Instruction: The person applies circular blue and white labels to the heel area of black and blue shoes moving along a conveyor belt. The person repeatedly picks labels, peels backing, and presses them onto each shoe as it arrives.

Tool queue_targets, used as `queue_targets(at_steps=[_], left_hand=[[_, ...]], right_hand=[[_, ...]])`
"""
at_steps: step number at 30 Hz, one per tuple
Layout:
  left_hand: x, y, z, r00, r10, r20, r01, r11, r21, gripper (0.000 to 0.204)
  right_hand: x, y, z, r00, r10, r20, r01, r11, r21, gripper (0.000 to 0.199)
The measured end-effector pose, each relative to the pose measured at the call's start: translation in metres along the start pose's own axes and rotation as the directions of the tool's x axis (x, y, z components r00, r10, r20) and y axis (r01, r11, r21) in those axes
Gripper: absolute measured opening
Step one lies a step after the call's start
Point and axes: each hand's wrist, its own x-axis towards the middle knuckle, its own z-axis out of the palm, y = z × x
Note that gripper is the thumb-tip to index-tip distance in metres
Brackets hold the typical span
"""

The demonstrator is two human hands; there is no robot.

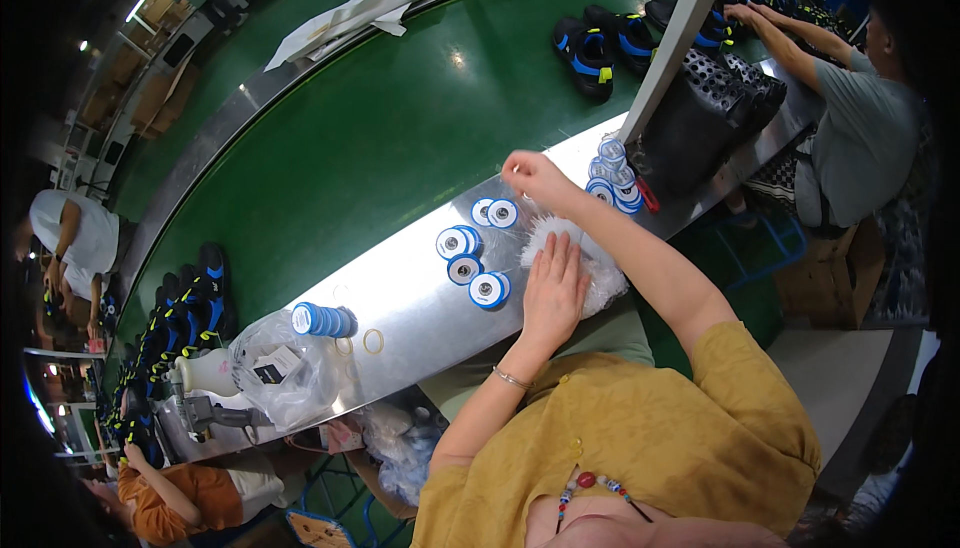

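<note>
My left hand [555, 291] lies flat with fingers stretched over a bundle of fine white plastic strands [539, 240] on a clear plastic bag [604, 286] at the bench edge. Beyond it, my right hand [541, 180] is raised with its fingers curled together in a pinch; whatever they hold is too small to make out. Left of my hands are round blue-rimmed tags, some in low stacks: a pair [502, 213], a stack [452, 243], one tag [464, 269] and a near stack [487, 290]. More round tags [613, 183] are heaped right of my right hand.
A metal bench [400, 293] borders a green conveyor [400, 128] carrying blue-black shoes [585, 56]. Leftward are a tag stack [325, 320], rubber bands [373, 340], a plastic bag [285, 368] and a tagging gun [205, 413]. A post [680, 43] and dark boots [690, 118] stand right; co-workers sit at both sides.
</note>
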Motion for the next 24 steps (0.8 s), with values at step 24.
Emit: queue_targets(at_steps=[24], left_hand=[[0.016,-0.018,-0.026,0.889,-0.117,-0.443,0.077,0.991,-0.107,0.031]], right_hand=[[-0.004,0.011,-0.018,0.968,0.182,0.171,-0.186,0.982,0.009,0.014]])
